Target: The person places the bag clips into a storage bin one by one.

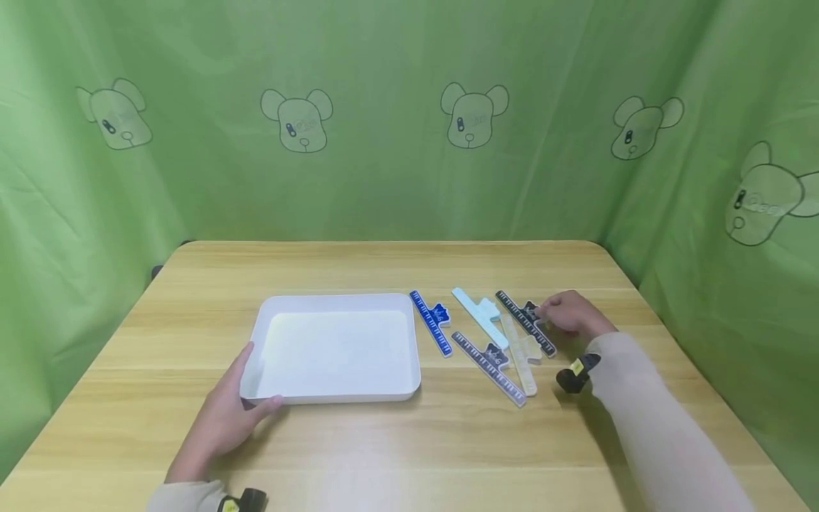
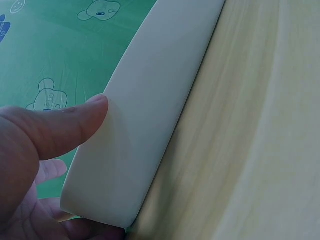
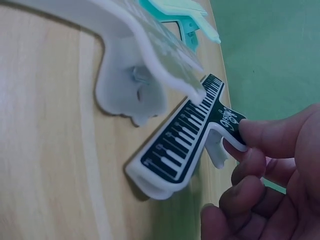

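My left hand (image 1: 224, 412) grips the near left corner of the white tray (image 1: 339, 355), thumb against the near wall and fingers spread away from it round the left side. My right hand (image 1: 572, 313) is closed to a pinch, holding the handle of the black clip (image 1: 526, 323) between thumb and forefinger, the other fingers curled below; I cannot tell whether its bar touches the table (image 1: 358, 455). It is the farthest right of 5 clips beside the tray. The blue clip (image 1: 431, 323) lies just by the tray's right rim, then come the mint clip (image 1: 478, 316) and, nearer me, the grey clip (image 1: 489, 369). The cream clip (image 1: 517, 355) lies between grey and black. A green curtain (image 1: 397, 192) hangs behind
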A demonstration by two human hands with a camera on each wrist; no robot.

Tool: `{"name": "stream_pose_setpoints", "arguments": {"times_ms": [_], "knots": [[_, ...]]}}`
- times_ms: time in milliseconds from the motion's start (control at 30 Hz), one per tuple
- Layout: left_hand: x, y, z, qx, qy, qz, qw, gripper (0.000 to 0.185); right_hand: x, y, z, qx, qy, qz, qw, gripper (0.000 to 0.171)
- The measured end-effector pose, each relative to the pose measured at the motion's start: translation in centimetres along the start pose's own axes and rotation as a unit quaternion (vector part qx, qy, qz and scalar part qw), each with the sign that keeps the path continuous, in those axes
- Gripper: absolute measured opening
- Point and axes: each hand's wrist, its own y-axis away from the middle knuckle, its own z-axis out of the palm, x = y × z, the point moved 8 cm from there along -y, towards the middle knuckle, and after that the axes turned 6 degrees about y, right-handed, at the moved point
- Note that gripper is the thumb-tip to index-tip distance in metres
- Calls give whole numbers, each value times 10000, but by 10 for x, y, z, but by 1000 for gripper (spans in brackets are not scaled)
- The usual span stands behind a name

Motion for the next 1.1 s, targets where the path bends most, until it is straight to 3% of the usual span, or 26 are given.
{"name": "stream_pose_setpoints", "arguments": {"times_ms": [500, 1100], "knots": [[1, 0, 0, 13, 18, 34, 10000, 107, -3, 4, 9, -422, -929, 302, 9943, 27], [2, 1, 0, 103, 97, -110, 9998, 107, -6, 6, 4, -336, -1157, 182, 9925, 29]]}}
